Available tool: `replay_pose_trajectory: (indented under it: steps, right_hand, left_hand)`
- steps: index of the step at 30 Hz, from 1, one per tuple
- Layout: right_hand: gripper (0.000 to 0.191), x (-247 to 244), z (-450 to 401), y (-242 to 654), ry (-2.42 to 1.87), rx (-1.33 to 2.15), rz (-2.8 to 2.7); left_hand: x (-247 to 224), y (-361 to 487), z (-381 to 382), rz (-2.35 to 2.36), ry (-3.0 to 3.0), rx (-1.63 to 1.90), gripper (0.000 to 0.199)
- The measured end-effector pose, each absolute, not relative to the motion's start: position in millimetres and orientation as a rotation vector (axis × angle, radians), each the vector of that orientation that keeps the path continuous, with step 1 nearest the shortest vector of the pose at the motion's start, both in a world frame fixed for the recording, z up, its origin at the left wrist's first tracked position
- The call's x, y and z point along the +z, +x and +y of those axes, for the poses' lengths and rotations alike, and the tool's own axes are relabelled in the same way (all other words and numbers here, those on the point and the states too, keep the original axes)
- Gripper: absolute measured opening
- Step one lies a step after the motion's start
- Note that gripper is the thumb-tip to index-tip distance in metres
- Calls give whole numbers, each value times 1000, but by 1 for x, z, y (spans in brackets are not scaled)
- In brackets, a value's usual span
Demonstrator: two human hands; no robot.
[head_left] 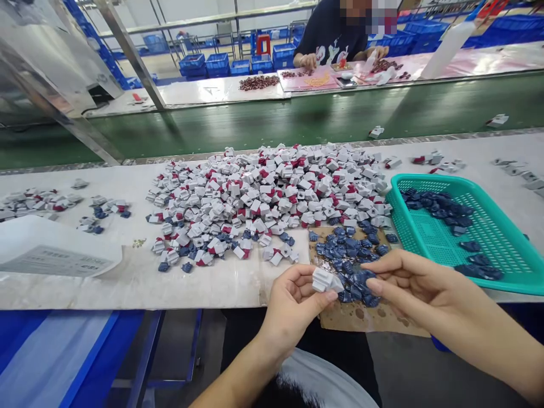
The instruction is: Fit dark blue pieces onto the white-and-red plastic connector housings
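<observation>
My left hand [291, 303] pinches a light grey moulded plastic piece [325, 280] between thumb and fingers, just above the table's front edge. To its right, my right hand [410, 286] has thumb and fingertips closed on a small navy-blue plastic piece [361, 279]. It sits right over a pile of similar navy pieces [346, 248], so its outline partly merges with them. That pile rests on a wet, stained cardboard sheet [361, 318]. Beyond my hands spreads a large heap of grey pieces [272, 192], many with dark red parts and some with navy ones.
A green plastic basket [408, 226] with navy pieces stands at the right. White paper [55, 246] lies at the left near small clusters of grey pieces [36, 201]. A green conveyor belt [238, 127] crosses behind the heap; a co-worker [334, 34] sits across it.
</observation>
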State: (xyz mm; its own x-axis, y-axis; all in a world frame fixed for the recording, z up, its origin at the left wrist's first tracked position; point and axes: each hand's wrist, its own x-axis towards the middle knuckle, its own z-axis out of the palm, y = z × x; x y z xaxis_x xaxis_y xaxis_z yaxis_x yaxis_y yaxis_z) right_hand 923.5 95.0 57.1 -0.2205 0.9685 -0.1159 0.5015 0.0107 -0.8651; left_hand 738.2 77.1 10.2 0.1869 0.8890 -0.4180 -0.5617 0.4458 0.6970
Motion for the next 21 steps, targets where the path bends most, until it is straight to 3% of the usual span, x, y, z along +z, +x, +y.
replay_pose_trajectory:
  steps: [10,14,21]
  right_hand:
    - [20,55,87,909,-1348,981,-2066]
    - [16,60,88,907,-1286,917,-2259]
    - [22,68,100,901,-1151,846,-2465]
  left_hand:
    - [11,737,72,902,563,1107,36]
    - [10,730,70,995,828,1087,25]
    - [3,724,64,1026,1120,1144,14]
